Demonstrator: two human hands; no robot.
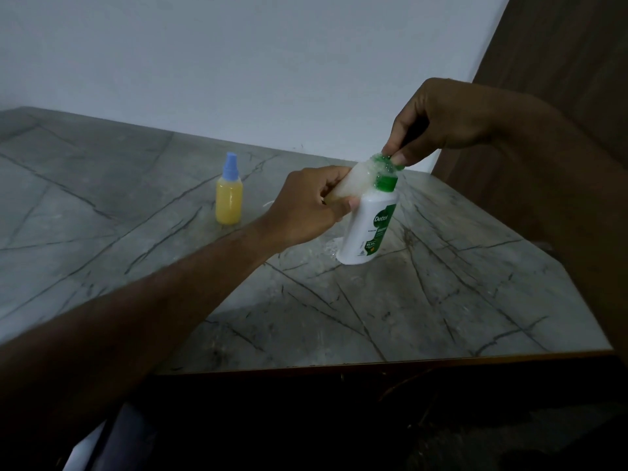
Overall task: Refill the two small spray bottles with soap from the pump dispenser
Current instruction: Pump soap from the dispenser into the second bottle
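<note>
A: While the soap bottle (pixel 368 226) stands on the table (pixel 136 232), right of the middle of the frame, what's the left hand (pixel 306 205) doing?

B: It's closed round a small clear bottle (pixel 353 181), tipped w/ its mouth at the green pump top (pixel 385 169). Lots of foam there.

A: And the right hand (pixel 438 120)?

B: Fingers pinch the pump top from above.

A: The other small bottle?

B: Yellow spray bottle (pixel 229 198), blue cap, upright, center-left, away from both hands. Some foam on the table by the soap bottle too.
</note>
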